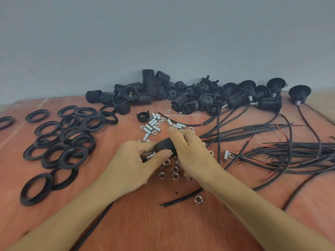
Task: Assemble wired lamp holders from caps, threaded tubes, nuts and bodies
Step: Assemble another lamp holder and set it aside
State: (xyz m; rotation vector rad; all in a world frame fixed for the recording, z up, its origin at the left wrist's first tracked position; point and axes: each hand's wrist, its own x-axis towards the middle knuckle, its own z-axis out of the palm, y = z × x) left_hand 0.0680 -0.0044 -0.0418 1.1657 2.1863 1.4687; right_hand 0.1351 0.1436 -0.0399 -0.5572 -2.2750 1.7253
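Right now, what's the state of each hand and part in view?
left hand: grips lamp holder body, left end.
right hand: curled round its right end.
lamp holder body: held sideways between both hands.
threaded tube: sticks out by the left thumb.
loose nuts: scattered flat below the hands.
rings: loose, overlapping, far left.
wired holders: lying at back right.
cap: alone, open side up.

Lamp holder body [164,144] largely hidden between left hand [134,160] and right hand [192,153]; black ring [5,122] cut off at left frame edge.
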